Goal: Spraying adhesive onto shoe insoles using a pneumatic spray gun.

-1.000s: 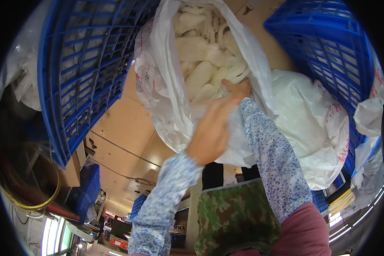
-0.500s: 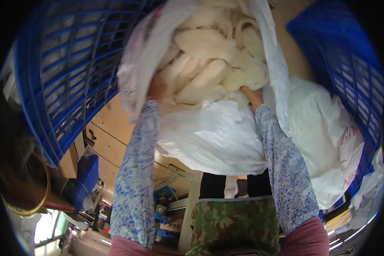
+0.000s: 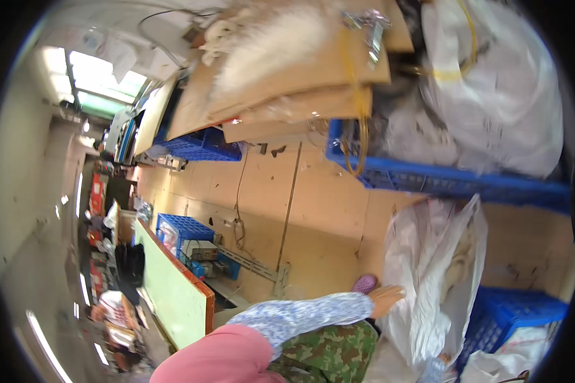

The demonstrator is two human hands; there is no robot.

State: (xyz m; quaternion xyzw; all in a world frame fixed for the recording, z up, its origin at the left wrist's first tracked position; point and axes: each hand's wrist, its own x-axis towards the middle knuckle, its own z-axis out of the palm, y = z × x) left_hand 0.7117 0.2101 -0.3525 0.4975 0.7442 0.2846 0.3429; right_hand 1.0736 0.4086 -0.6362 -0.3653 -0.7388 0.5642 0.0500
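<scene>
A white plastic bag [image 3: 418,274] stands low in front of me, toward the right. Cream fluffy plush pieces [image 3: 459,265] show through its opening. My left hand [image 3: 386,301], in a blue-patterned sleeve cover, reaches to the bag's left side, its fingers stretched out against the plastic. Of my right hand [image 3: 445,359] only a small part shows at the bag's lower right, above its patterned sleeve; its fingers are mostly hidden by the bag and the picture's edge.
A blue crate [image 3: 453,182] with white bags lies beyond the bag; another blue crate [image 3: 508,313] is at the right. Cardboard sheets [image 3: 287,96] carry white fur and a yellow hoop. A green-topped board [image 3: 172,281] stands left. Another person [image 3: 118,325] is farther left.
My view has swung round to the left. The bag, earlier wide open before me with both hands inside its rim, now appears lower right, and my left hand is outside it.
</scene>
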